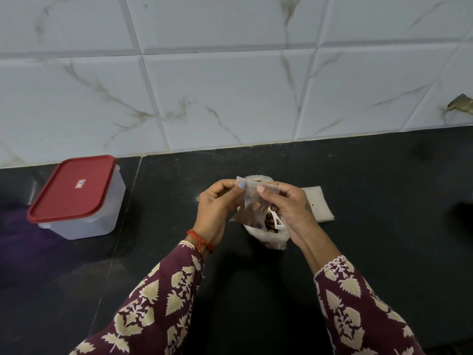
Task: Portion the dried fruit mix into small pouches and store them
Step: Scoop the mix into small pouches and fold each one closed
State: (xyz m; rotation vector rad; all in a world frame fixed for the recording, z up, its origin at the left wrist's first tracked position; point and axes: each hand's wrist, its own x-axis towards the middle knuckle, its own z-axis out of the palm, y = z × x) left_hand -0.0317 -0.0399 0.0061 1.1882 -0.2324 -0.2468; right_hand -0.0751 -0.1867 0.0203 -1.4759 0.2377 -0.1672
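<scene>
Small pouch (252, 198) clear thin plastic film, slightly frosted. Bag (273, 238) beneath crinkly translucent plastic; scoop (277, 222) inside white, probably hard plastic. Container (84, 221) frosted plastic, lid (73, 189) red, smooth, satin. Countertop (358, 252) black speckled stone, polished. Wall tiles (217, 85) glossy marble-look ceramic. Sleeves (163, 298) printed matt cloth.

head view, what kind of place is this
Probably a home kitchen: a black stone counter against a marble-look tiled wall, with a red-lidded food container standing on it.
</scene>
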